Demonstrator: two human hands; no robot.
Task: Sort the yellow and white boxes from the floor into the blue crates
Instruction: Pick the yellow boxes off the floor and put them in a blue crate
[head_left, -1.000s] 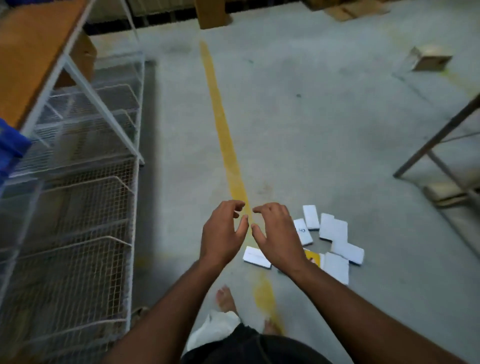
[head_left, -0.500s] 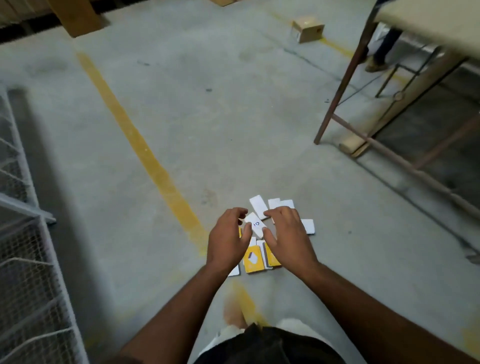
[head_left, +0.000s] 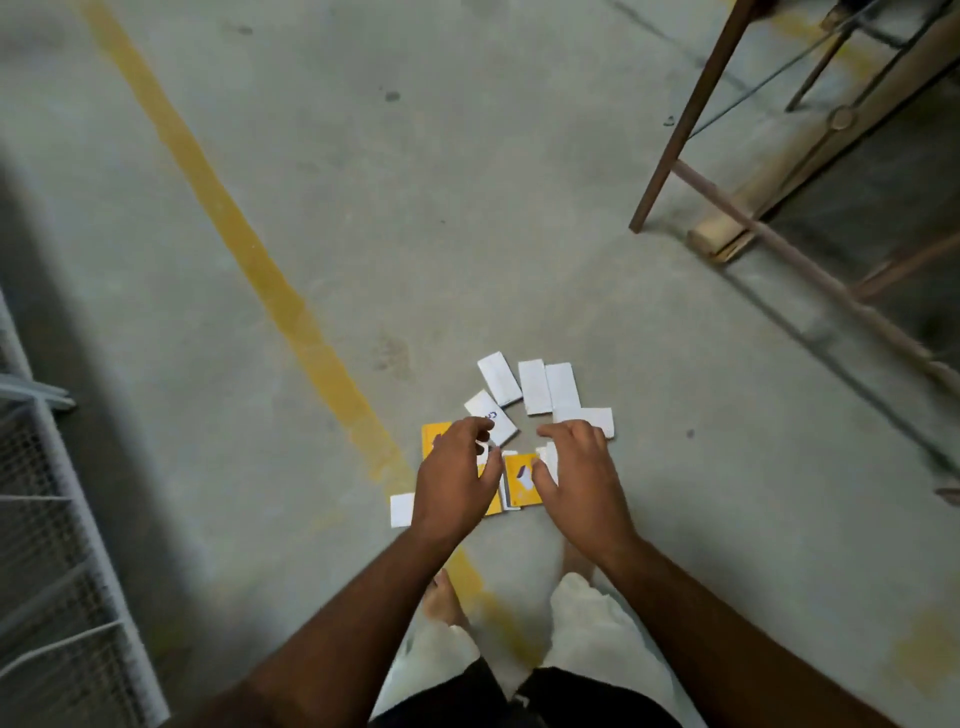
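While both hands hover over the floor pile, nothing is gripped yet.
Left hand (head_left: 457, 475) and right hand (head_left: 579, 475) fingers loosely curled, empty; yellow boxes (head_left: 521, 480) overlap white boxes (head_left: 535, 387), so a grab may drag neighbours or mix colours; crates unseen.

The light is dim and flat, with a greenish-grey cast over the concrete floor (head_left: 467, 208). A broad soft shadow darkens the left side beside the wire rack (head_left: 47, 545). The table frame (head_left: 691, 114) throws faint shadows. Edges bend with wide-angle distortion, and fine detail is soft, slightly motion-blurred.
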